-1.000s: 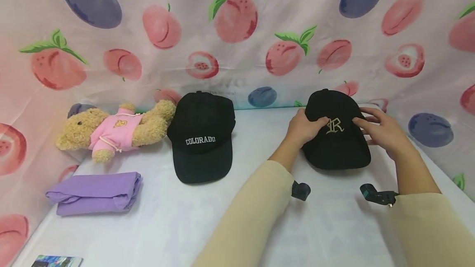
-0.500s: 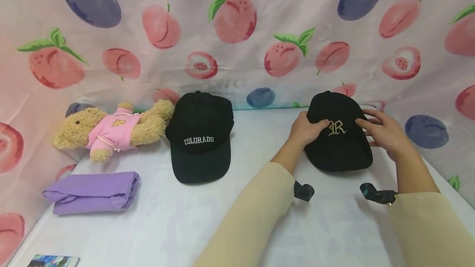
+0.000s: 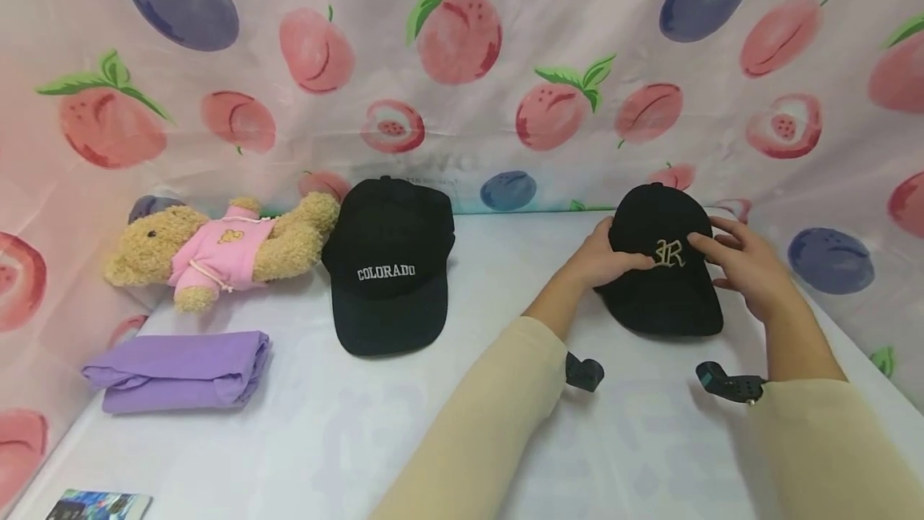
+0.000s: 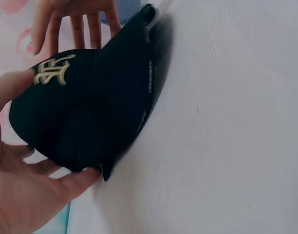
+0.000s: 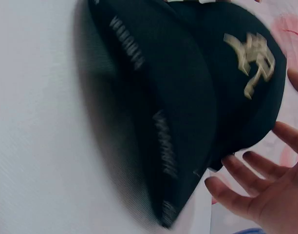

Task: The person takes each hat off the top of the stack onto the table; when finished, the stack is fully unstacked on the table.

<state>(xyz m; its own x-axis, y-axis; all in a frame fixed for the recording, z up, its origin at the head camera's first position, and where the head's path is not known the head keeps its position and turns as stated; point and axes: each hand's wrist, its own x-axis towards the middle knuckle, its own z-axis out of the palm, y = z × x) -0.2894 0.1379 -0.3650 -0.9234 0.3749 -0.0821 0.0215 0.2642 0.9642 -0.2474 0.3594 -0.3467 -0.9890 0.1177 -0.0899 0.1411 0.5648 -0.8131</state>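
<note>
1. At the lower left, cut off by the bottom edge of the head view: colourful flat card (image 3: 101, 507), on the white surface (image 3: 325, 444).
2. Farther back: purple folded cloth (image 3: 180, 373), flat on the surface.
3. Behind the cloth: teddy bear (image 3: 225, 251) in a pink top, lying down, head to the left, feet close to the next cap; contact unclear.
4. Left of centre: black COLORADO cap (image 3: 390, 235), brim toward the viewer, fruit-printed backdrop (image 3: 447, 123) behind.
5. Right of centre: left sleeve (image 3: 476, 416), beige, with a small black camera (image 3: 585, 373) at the wrist.
6. Beyond that sleeve: left grip (image 3: 595, 259), thumb across the crown's front, fingers curled round its left side. Holds the black R cap (image 3: 660, 299).
7. Between both grips, toward the surface's right rear: that same cap, tilted, gold letter partly under the thumb, pale lettering along the brim edge. Impossible to tell whether brim and surface touch.
8. At the right: right grip (image 3: 747, 267), above the right sleeve (image 3: 830, 440), thumb and fingers spread well apart, fingers loosely extended at the crown's side.
</note>
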